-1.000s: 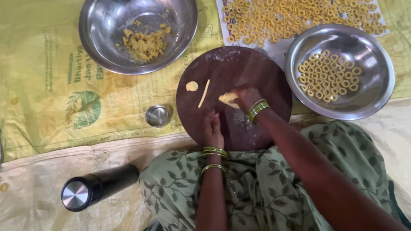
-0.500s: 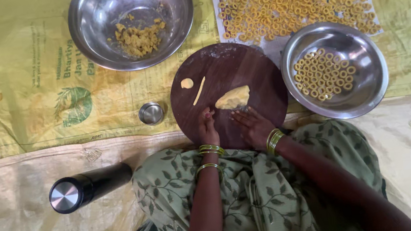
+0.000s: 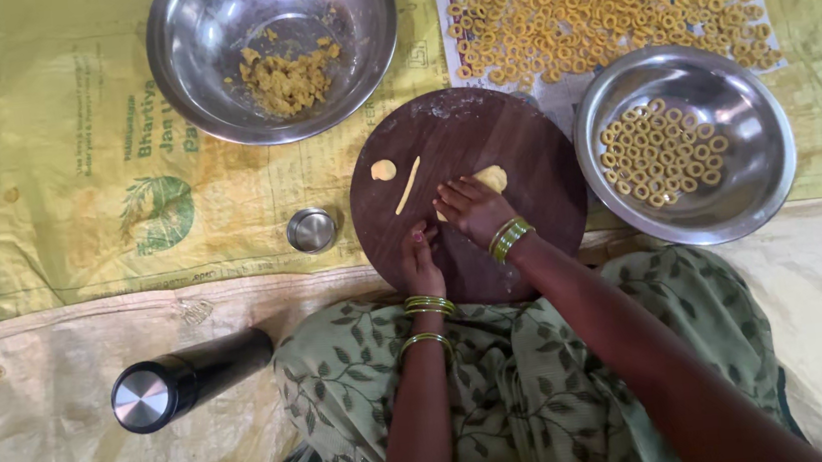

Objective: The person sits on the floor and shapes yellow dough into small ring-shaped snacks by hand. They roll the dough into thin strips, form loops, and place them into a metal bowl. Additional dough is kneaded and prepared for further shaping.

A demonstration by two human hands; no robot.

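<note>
Pressing flat-fingered, your right hand covers the soft dough piece at mid-frame on the round wooden board, left hand resting open beside it; handle lightly at its edges, since it likely tears and sticks.

The board is bare at its far edge — bowls crowd left and right; a small cup sits beside it.
</note>
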